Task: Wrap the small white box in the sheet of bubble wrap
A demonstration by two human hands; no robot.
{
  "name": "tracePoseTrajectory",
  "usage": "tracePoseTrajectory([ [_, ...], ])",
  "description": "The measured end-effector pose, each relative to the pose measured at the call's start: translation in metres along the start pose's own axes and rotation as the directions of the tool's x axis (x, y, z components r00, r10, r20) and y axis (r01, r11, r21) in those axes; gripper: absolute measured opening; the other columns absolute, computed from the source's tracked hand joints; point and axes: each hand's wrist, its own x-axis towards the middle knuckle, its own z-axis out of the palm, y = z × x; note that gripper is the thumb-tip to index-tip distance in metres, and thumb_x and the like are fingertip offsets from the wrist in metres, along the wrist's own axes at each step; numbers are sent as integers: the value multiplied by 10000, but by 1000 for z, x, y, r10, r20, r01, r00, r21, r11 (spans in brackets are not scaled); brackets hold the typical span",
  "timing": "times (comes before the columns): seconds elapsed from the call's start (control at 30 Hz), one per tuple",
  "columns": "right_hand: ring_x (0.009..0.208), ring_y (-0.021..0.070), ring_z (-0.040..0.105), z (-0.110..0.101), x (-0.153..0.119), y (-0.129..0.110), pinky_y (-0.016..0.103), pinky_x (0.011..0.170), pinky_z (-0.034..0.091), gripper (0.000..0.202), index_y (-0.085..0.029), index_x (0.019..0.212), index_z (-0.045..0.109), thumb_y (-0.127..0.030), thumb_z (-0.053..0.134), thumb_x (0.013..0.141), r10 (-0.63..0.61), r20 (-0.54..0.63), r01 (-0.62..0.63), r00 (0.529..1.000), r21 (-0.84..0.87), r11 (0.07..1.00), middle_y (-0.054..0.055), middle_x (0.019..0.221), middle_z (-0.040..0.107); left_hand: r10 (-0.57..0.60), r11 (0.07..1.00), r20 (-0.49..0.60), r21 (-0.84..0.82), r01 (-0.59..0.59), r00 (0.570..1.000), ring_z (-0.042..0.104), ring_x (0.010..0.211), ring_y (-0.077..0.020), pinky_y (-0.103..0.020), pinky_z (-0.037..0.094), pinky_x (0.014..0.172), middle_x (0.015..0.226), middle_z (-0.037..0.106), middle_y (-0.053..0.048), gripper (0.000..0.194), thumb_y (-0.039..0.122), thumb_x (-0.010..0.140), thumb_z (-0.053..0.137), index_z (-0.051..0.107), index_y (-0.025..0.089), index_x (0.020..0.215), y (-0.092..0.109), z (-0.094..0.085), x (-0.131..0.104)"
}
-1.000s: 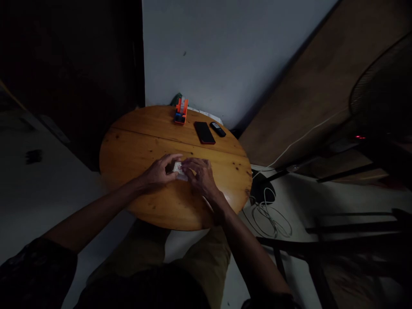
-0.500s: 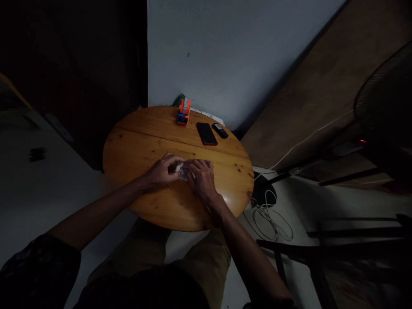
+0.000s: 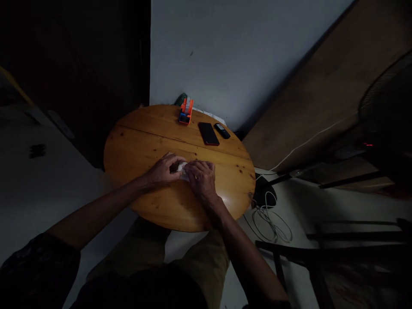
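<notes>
Between my two hands, over the middle of a round wooden table, is a small whitish crumpled piece, perhaps paper or plastic; dim light hides its kind. My left hand pinches its left side, thumb below and fingers curved over the top. From the right, my right hand grips it with bent fingers that cover much of it. Both hands are close to the tabletop.
Toward the table's far edge stand an orange tape dispenser, a dark smartphone and a small keypad phone. A wall rises behind. Coiled cable lies on the floor at right, near a dark chair and a fan.
Both hands keep their hold on the whitish piece with only slight finger movement. A little more of it shows between them. The view has shifted slightly.
</notes>
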Motion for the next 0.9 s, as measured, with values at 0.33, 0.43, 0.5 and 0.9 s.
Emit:
tracePoseTrajectory([
  [0.33, 993, 209, 660, 3, -4, -4, 406, 947, 335, 229, -256, 1026, 759, -220, 535, 994, 46, -46, -45, 998, 13, 999, 52, 1069, 774, 139, 990, -21, -29, -140, 990, 649, 1040, -233, -428, 489, 958, 1076, 745, -72, 222, 170, 795, 667, 705, 201, 1012, -6, 2, 2],
  [0.43, 1003, 208, 659, 7, -7, -3, 413, 972, 328, 248, -270, 1064, 753, -212, 522, 996, 62, -53, -61, 997, 17, 998, 45, 1078, 768, 141, 990, -15, -28, -141, 990, 653, 1036, -232, -433, 488, 954, 1079, 746, -79, 181, 212, 810, 681, 711, 200, 988, -7, 2, 3],
  [0.5, 1021, 212, 653, 9, -8, -3, 419, 989, 320, 250, -276, 1082, 748, -208, 525, 992, 74, -49, -74, 996, 12, 997, 45, 1091, 764, 132, 991, -9, -27, -133, 991, 653, 1035, -232, -434, 489, 953, 1080, 746, -79, 168, 222, 810, 686, 714, 203, 975, -8, 1, 3],
  [0.9, 1024, 226, 616, 11, -10, -5, 417, 958, 331, 215, -268, 1025, 756, -224, 550, 982, 82, -79, -83, 994, -10, 996, 42, 1080, 759, 149, 989, -34, -19, -150, 988, 641, 1040, -234, -446, 493, 962, 1088, 749, -87, 207, 196, 802, 669, 721, 200, 1002, -8, 3, 1],
])
